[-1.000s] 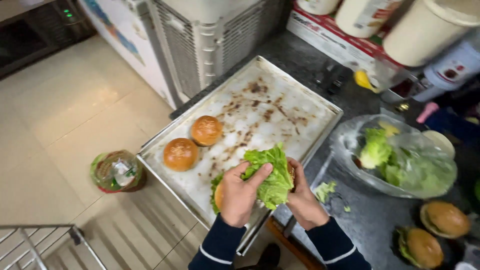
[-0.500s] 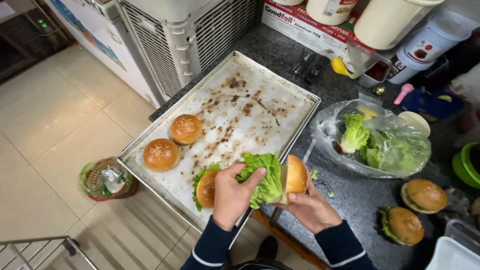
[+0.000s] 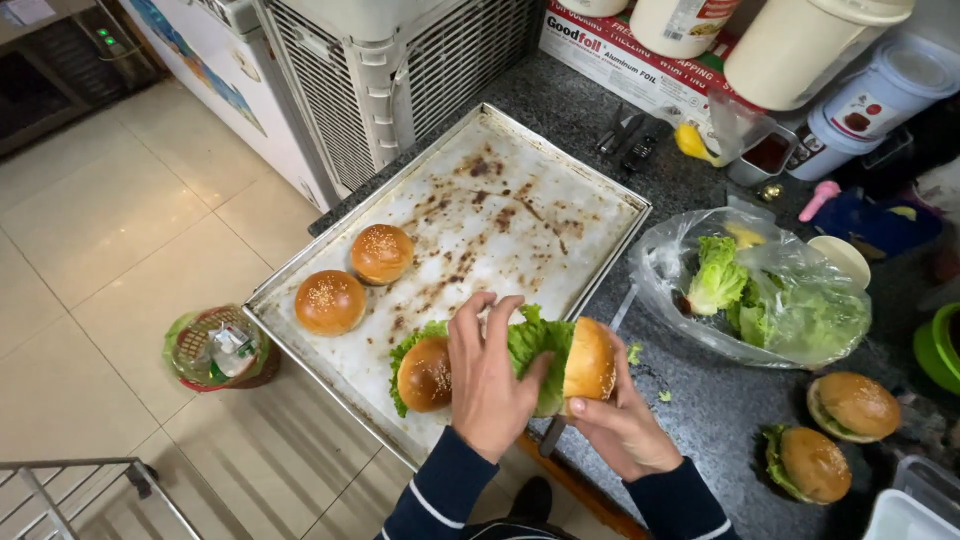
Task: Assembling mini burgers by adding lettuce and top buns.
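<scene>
Lettuce leaf, green and frilly [image 3: 540,345], pressed flat by left hand [image 3: 487,375]; right hand [image 3: 620,425] grips golden-brown round bun top [image 3: 588,358] tilted beside it, over stained metal baking tray [image 3: 520,190].

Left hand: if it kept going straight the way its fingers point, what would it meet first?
The left hand points up across the baking tray; past the lettuce leaf it presses, only bare stained tray, probably then the far rim.
</scene>
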